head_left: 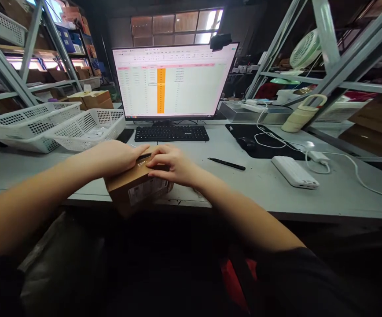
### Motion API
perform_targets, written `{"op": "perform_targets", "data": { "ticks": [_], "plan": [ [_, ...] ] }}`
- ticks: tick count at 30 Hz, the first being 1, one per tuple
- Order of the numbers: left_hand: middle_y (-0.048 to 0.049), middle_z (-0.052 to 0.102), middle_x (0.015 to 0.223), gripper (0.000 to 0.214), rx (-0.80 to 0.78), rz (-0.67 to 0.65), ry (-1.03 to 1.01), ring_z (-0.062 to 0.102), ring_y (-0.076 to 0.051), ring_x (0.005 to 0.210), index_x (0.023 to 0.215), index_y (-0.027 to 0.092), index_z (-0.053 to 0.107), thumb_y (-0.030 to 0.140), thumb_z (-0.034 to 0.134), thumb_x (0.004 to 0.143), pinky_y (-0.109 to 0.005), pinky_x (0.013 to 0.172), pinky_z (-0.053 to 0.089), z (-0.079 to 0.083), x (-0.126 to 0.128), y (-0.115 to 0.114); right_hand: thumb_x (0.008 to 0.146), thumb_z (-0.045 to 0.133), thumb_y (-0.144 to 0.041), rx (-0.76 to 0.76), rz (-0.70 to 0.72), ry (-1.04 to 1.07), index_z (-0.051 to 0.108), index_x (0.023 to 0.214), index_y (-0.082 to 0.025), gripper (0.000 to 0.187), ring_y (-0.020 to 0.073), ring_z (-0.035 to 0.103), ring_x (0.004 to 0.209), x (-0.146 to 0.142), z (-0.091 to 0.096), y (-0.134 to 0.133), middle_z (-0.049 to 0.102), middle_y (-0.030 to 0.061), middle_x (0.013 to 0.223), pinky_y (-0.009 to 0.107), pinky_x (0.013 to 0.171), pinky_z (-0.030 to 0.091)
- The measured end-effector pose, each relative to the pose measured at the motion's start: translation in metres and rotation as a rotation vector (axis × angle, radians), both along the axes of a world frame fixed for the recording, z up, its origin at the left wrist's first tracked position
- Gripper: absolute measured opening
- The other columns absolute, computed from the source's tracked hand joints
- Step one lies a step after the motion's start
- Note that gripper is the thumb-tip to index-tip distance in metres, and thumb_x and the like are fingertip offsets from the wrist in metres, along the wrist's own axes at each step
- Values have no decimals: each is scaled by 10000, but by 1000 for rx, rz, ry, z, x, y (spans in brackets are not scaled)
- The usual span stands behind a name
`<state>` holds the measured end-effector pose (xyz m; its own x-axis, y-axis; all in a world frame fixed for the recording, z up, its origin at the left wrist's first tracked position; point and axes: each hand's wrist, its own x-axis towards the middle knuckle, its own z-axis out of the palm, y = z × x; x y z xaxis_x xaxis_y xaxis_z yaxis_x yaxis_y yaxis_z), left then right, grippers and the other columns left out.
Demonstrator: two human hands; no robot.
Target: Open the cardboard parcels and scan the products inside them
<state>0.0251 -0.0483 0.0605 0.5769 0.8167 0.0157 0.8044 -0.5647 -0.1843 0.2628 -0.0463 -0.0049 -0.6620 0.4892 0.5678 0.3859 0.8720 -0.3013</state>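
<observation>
Head view: left hand (116, 156) rests on the cardboard box (121, 181), I can't tell its grip; right hand (174, 165) touches it, thumb and fingers apart.

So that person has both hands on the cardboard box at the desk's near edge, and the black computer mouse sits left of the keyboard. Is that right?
Not quite: the head view shows the black computer mouse right of the keyboard, on a black mat. The left hand and right hand are indeed on the cardboard box.
</observation>
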Motion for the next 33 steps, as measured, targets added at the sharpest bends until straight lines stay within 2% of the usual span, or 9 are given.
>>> {"op": "perform_targets", "data": {
  "ticks": [6,11,14,16,19,21,26,30,33],
  "plan": [
    [-94,745,865,571,4,1,-92,708,-302,774,1520,299,582,376,507,959,-399,882,522,-4,-15,24,976,658,-363,-305,52,-174,751,1057,-207,199,273,662,1224,-3,37,14,765,73,1197,450,1090,433],
    [-7,745,847,432,-174,-52,-312,682,-217,748,1244,374,781,313,549,884,-335,860,531,17,-30,40,812,828,-256,-76,-36,-391,708,1270,-207,477,291,627,1164,-10,60,-8,735,81,1214,485,1115,377],
    [-3,778,1068,423,-328,-70,-449,722,-199,991,1191,326,802,324,527,870,-319,959,538,19,-46,62,958,646,-149,274,-293,-368,745,1161,-203,232,263,611,995,-13,38,-41,738,103,1087,395,880,433],
    [-29,774,1164,438,-440,-28,-554,727,-200,1054,1217,292,788,373,543,864,-324,959,555,5,-59,78,1020,526,-110,516,-375,-304,764,1055,-233,270,244,588,906,-10,9,-61,745,81,1004,384,811,422],
    [-80,770,1213,520,-583,5,-661,736,-225,1051,1296,248,748,467,577,856,-337,905,581,-24,-71,89,1005,577,-99,724,-375,-172,742,1252,-247,332,253,587,961,-1,-33,-77,766,67,1095,403,900,469],
    [-96,775,1184,493,-486,-30,-618,730,-239,1056,1250,232,769,474,570,870,-368,936,574,-33,-69,83,1013,643,-216,702,-350,-137,696,1373,-209,364,283,593,1061,7,-42,-78,753,106,1214,442,986,491],
    [-101,771,1070,395,270,-203,-396,681,-277,1111,1008,245,811,424,459,1005,-503,1100,459,-14,-37,24,1071,540,-513,235,-190,-277,786,1250,-265,393,249,680,1024,11,18,-50,756,87,1212,381,874,549],
    [-69,732,877,504,113,-363,-336,675,-221,832,988,226,781,568,416,1054,-361,808,496,-9,-15,-21,975,617,-396,-58,-308,-576,780,1278,-308,355,274,724,1039,-16,76,-13,740,74,1292,353,781,537],
    [-60,689,815,665,34,-361,-493,650,-194,754,935,218,760,677,296,1063,-328,675,457,-21,-23,-31,913,604,-283,-103,-340,-744,755,1323,-288,437,300,737,977,-34,92,2,785,90,1177,367,764,532]
  ]
}}
